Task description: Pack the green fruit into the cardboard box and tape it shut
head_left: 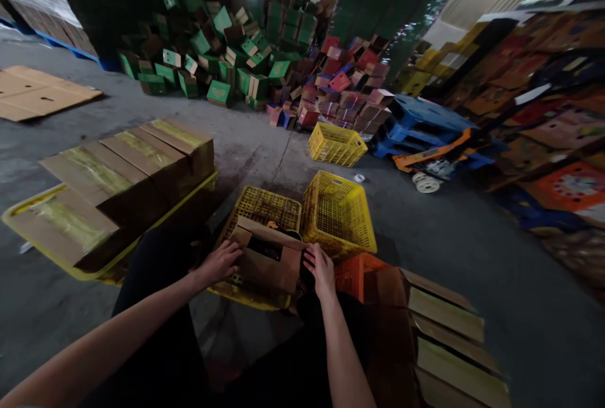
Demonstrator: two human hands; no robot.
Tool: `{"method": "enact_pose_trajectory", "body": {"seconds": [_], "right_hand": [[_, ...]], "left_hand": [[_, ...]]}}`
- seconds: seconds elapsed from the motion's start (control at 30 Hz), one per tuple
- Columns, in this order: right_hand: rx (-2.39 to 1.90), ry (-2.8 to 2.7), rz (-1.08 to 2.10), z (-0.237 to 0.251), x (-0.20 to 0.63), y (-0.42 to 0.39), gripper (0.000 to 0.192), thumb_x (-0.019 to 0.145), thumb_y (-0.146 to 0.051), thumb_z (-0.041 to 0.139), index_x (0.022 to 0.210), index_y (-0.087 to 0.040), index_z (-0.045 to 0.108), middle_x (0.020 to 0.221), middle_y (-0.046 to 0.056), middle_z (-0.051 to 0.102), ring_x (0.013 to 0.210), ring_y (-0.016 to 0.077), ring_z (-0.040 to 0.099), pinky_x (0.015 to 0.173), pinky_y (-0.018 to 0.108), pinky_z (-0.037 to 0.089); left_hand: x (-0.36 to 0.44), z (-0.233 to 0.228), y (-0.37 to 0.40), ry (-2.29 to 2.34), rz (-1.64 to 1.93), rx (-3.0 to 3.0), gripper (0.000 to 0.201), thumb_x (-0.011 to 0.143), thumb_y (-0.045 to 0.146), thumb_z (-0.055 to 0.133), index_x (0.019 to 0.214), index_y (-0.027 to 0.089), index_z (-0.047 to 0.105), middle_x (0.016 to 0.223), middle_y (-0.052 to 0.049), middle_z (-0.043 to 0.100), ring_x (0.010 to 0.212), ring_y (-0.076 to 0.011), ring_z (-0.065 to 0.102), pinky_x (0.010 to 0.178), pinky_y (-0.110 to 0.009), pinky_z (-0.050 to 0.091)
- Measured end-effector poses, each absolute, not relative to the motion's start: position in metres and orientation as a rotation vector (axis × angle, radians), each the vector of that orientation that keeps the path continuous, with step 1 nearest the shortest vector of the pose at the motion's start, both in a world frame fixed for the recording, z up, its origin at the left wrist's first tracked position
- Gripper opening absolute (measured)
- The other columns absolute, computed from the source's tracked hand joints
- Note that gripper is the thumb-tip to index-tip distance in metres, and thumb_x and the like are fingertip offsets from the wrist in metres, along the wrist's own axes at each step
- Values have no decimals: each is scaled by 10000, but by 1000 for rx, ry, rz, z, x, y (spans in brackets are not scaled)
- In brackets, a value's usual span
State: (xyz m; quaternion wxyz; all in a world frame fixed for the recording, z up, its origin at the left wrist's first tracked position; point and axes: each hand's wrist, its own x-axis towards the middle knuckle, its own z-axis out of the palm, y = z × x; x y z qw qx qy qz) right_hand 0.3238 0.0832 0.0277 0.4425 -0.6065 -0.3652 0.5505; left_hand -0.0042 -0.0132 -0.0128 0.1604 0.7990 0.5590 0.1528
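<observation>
A small brown cardboard box [269, 260] with a dark hand-hole rests on an upturned yellow plastic crate [265, 207] in front of me. My left hand [220, 263] grips the box's left side, fingers curled over its edge. My right hand [320, 269] presses on the box's right side. A dark object [286, 231] shows just behind the box's top flap. Both forearms reach in from the bottom of the view.
A second yellow crate [338, 214] stands tilted to the right, a third yellow crate [336, 143] farther back. Flat cardboard stacks lie on a yellow pallet [113, 178] at left and at lower right [449, 338]. Green box piles [212, 48], red box piles [345, 93] and a blue pallet jack [425, 137] sit behind.
</observation>
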Motion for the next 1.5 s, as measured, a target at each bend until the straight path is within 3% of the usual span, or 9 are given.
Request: {"method": "enact_pose_trajectory", "body": {"seconds": [0.17, 0.67, 0.87, 1.1, 1.2, 1.33, 1.5], "right_hand": [[-1573, -970, 1329, 30, 324, 77, 545, 660, -655, 786, 937, -191, 719, 933, 96, 754, 917, 247, 732, 732, 306, 582], [-1671, -1302, 1320, 27, 324, 63, 310, 806, -491, 667, 933, -209, 643, 848, 59, 747, 815, 230, 768, 593, 243, 536], [-1642, -1471, 1220, 24, 328, 65, 297, 768, -505, 656, 848, -219, 661, 820, 54, 751, 810, 252, 752, 685, 308, 554], [-1635, -1592, 1099, 21, 329, 67, 231, 743, -460, 648, 777, -233, 674, 726, 37, 728, 755, 246, 711, 754, 339, 532], [-1649, -1603, 1071, 21, 329, 66, 214, 746, -447, 654, 771, -236, 685, 725, 37, 731, 773, 250, 706, 737, 335, 536], [-1683, -1608, 1026, 22, 329, 65, 189, 733, -437, 684, 758, -251, 702, 755, 34, 742, 825, 261, 710, 725, 338, 550], [-1690, -1663, 962, 24, 329, 66, 161, 727, -403, 686, 740, -244, 711, 815, 47, 755, 859, 269, 706, 816, 368, 542]], "left_hand": [[-4, -16, -13, 1618, 424, 2285, 324, 842, 215, 676, 1163, 185, 641, 1201, -105, 601, 1139, -288, 511, 999, -415, 452], [-7, -21, -13, 1553, 574, 2305, 361, 856, 228, 675, 1215, 200, 647, 1227, -106, 611, 1161, -288, 521, 1027, -437, 457], [-9, -12, -15, 1509, 706, 2330, 286, 968, 250, 541, 1214, 175, 666, 1248, -125, 632, 1193, -270, 531, 1030, -417, 483], [-11, -5, -14, 1504, 879, 2357, 366, 1021, 244, 438, 1345, 233, 609, 1271, -97, 644, 1162, -229, 583, 1037, -404, 476], [-13, -5, -12, 1611, 895, 2355, 398, 1021, 250, 426, 1383, 255, 591, 1264, -104, 643, 1151, -248, 579, 1014, -433, 484], [-16, -9, -8, 1707, 896, 2327, 430, 1003, 258, 456, 1419, 276, 565, 1372, -100, 596, 1278, -289, 493, 1038, -478, 467], [-15, -18, -6, 1684, 860, 2340, 401, 1014, 264, 441, 1383, 243, 596, 1354, -97, 623, 1274, -281, 488, 1032, -470, 468]]}}
